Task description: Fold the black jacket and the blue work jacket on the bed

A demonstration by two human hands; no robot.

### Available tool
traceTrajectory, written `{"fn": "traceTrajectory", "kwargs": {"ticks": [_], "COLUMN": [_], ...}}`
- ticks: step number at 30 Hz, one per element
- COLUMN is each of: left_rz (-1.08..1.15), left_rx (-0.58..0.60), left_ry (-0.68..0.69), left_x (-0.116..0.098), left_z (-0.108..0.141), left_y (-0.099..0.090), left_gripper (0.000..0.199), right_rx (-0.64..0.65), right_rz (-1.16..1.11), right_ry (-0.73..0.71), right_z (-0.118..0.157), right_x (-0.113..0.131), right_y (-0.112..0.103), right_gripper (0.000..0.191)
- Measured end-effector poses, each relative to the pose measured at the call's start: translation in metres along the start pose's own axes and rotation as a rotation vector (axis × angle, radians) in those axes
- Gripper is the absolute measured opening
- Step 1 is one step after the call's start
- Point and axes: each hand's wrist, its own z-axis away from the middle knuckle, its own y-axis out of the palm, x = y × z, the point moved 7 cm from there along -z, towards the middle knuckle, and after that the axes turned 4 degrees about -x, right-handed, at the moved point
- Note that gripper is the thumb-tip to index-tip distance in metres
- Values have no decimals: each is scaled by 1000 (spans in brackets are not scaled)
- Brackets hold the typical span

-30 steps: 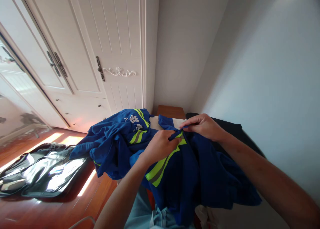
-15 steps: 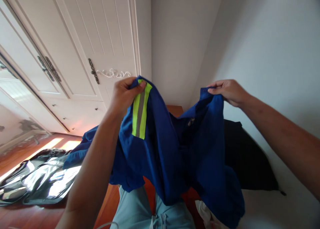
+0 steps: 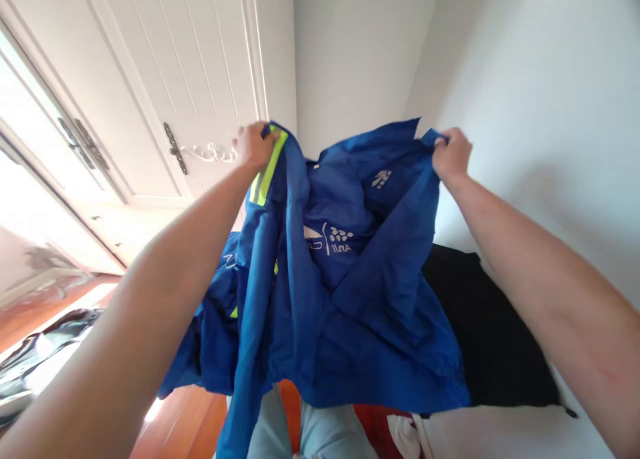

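A blue work jacket (image 3: 380,339) with yellow-green reflective strips and white printed marks hangs spread out in front of me. My left hand (image 3: 255,144) grips it at the upper left, beside a reflective strip (image 3: 273,165). At the upper right, my right hand (image 3: 451,155) is closed round another edge of the cloth. Between the hands the jacket sags open, and white lettering seen in reverse shows on its inside. Its lower hem hangs above my light-coloured trousers (image 3: 330,432). Folds hide part of the left side of the garment.
A white wardrobe (image 3: 210,59) with dark handles stands at the left, and a pale wall (image 3: 540,99) is at the right. Black cloth (image 3: 490,332) lies behind the jacket on the right. An open suitcase (image 3: 55,345) lies on the reddish wooden floor (image 3: 175,425).
Both hands have risen and reached farther forward, lifting and spreading the jacket. Its inside print and collar area now show, where before it hung bunched between my hands.
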Motion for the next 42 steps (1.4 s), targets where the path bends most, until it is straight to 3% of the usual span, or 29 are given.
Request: {"fn": "traceTrajectory", "kwargs": {"ticks": [3, 4, 6, 9, 11, 14, 16, 19, 21, 24, 28, 31, 33, 38, 39, 42], "left_rz": [-113, -150, -259, -186, -83, -77, -124, -155, -143, -50, 138, 253, 341, 491, 513, 661], "left_rx": [194, 254, 417, 601, 772, 1013, 1069, 1022, 976, 947, 930, 955, 959, 843, 843, 896], "left_ry": [-67, -73, 38, 343, 563, 720, 756, 771, 755, 716, 729, 747, 691, 423, 378, 217], "left_x": [30, 40, 49, 33, 13, -1, 3, 15, 22, 25, 27, 36, 40, 16, 8, -6], "left_z": [52, 71, 110, 180, 237, 316, 352, 378, 383, 384, 386, 394, 396, 381, 380, 386], "left_y": [57, 71, 96, 113, 118, 127, 133, 141, 143, 143, 135, 126, 119, 85, 74, 30], "left_gripper": [68, 68, 63, 54, 46, 39, 47, 53, 38, 15, 13, 24, 29, 33, 33, 34], "right_rx": [460, 577, 686, 868, 1059, 1257, 1284, 1219, 1181, 1141, 1093, 843, 706, 898, 853, 489], "right_rz": [161, 187, 159, -37, -134, -98, -27, -18, -126, -340, -431, -375, -318, -351, -361, -416], "right_ry": [51, 18, -138, -440, -620, -777, -780, -717, -626, -312, 84, 273, 297, 199, 244, 441], "right_z": [65, 90, 141, 236, 306, 390, 418, 429, 425, 413, 401, 373, 353, 336, 329, 302], "right_x": [-30, -35, -34, -10, 9, 26, 27, 22, 17, 6, -13, -36, -47, -38, -40, -62], "right_y": [68, 83, 99, 100, 91, 75, 71, 70, 68, 65, 67, 59, 47, 24, 13, -39], "right_gripper": [50, 60, 61, 42, 41, 53, 48, 26, 27, 37, 50, 49, 48, 47, 46, 43]}}
